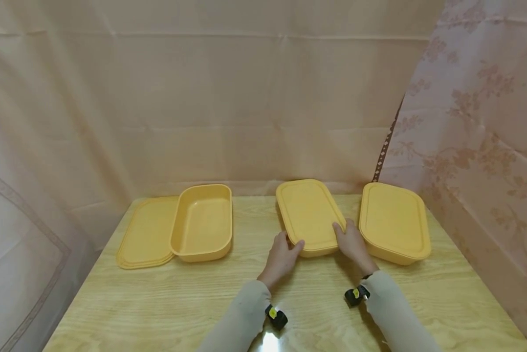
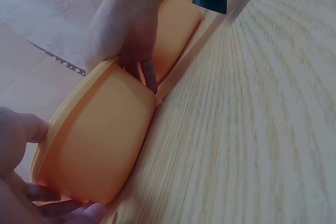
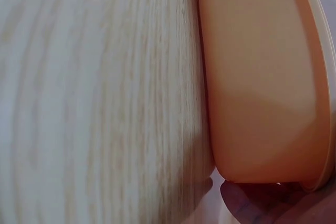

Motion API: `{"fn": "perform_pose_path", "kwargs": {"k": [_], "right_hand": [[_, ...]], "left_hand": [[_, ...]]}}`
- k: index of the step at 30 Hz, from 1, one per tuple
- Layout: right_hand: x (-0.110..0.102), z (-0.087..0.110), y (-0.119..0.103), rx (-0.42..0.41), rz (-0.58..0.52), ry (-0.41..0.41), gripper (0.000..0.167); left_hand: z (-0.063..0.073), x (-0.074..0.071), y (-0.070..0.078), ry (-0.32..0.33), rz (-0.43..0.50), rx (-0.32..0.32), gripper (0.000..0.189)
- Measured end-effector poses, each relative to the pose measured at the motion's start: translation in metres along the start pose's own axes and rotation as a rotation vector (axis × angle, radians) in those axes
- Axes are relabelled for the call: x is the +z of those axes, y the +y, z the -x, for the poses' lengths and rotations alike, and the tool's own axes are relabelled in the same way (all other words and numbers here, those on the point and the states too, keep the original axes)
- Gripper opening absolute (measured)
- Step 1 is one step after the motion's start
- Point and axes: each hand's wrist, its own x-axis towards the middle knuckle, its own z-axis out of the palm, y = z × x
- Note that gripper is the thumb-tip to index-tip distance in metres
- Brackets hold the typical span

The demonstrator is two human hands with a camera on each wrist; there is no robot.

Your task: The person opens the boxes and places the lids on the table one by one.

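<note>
A yellow lidded food container (image 1: 309,212) stands at the back of the table, right of the middle. My left hand (image 1: 281,260) grips its near left corner, with the thumb on the lid's rim and the fingers against the side. At the near right corner my right hand (image 1: 355,247) grips it the same way. The left wrist view shows the container's near wall (image 2: 100,135) between both hands. In the right wrist view the container's base (image 3: 262,77) appears to rest on the tabletop, with fingers (image 3: 257,200) curled at its side.
To the right stands a second lidded yellow container (image 1: 393,222), close to my right hand. On the left, an open yellow container (image 1: 205,222) sits beside a loose lid (image 1: 149,232), overlapping it in view. A beige curtain (image 1: 246,98) hangs behind the wooden table (image 1: 158,303).
</note>
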Motion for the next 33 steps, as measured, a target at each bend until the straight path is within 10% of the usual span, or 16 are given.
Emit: {"fn": "perform_pose_path", "kwargs": {"k": [33], "right_hand": [[0.0026,0.0082,-0.0058,0.057,-0.053,0.077,0.051]], "left_hand": [[-0.0026,0.0003,0.0028,0.036,0.001,0.021,0.059]]}}
